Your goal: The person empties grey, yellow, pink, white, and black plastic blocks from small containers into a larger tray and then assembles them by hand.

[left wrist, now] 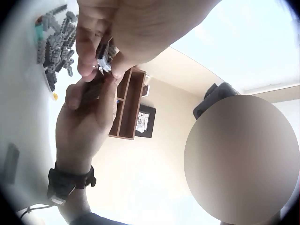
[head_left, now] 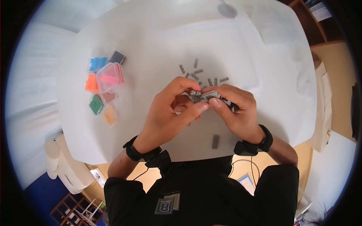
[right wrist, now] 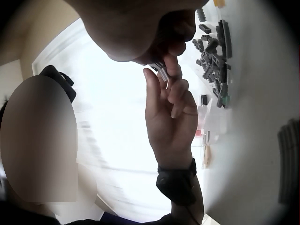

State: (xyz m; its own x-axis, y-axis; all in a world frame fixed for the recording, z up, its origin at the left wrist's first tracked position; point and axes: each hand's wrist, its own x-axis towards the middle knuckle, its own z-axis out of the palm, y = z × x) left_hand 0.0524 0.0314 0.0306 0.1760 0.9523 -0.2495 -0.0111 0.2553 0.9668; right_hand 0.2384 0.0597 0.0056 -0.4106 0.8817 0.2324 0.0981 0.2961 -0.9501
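Note:
Both hands meet over the table with small grey toy building bricks between their fingertips. The left hand (head_left: 162, 111) pinches one end of the grey brick piece (head_left: 195, 93) with thumb and forefinger. From the other side, the right hand (head_left: 241, 111) holds a ribbed stack of grey bricks (head_left: 209, 96) between thumb and fingers. The two held parts lie right against each other in the head view. In the right wrist view a pale edge of the held bricks (right wrist: 162, 72) shows between the hands; fingers hide the rest.
Loose grey bricks (head_left: 194, 75) lie scattered beyond the hands. A grey ribbed block (head_left: 215, 141) rests near the table's front edge. At the left stand small clear boxes with coloured pieces: pink (head_left: 110, 78), orange (head_left: 91, 83), blue (head_left: 97, 64) and green (head_left: 96, 104).

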